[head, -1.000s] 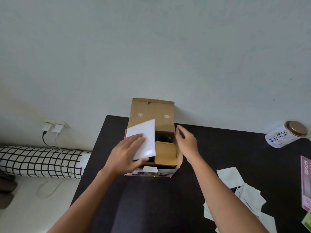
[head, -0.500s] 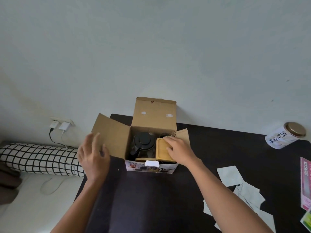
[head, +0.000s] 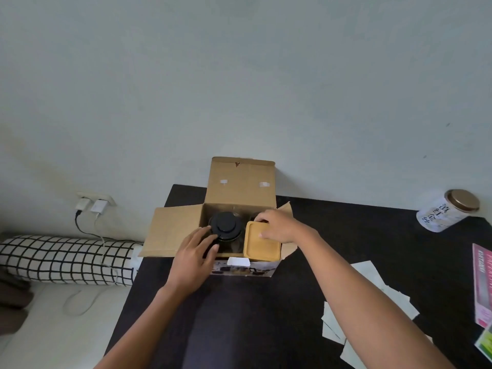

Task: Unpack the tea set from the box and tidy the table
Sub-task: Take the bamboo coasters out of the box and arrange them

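Note:
An open cardboard box (head: 173,230) stands on the black table (head: 332,249) near its far left corner, flaps spread to the back and left. Inside on the left sits a black teapot (head: 226,227) with a round lid. On the right lies a square bamboo tray (head: 259,249). My left hand (head: 195,255) reaches into the box with its fingers at the near side of the teapot. My right hand (head: 277,226) grips the far edge of the bamboo tray, thumb on its top. The box's deeper contents are hidden.
A white tin with a gold lid (head: 447,214) lies at the far right. Several white paper sheets (head: 372,312) lie under my right forearm. Pink and green booklets (head: 483,286) sit at the right edge. A checked bolster (head: 64,259) and plugged chargers (head: 91,206) are left of the table.
The white card I held over the box is gone and the left flap has folded open. My left hand moved from that flap into the box at the teapot. My right hand stays on the bamboo tray.

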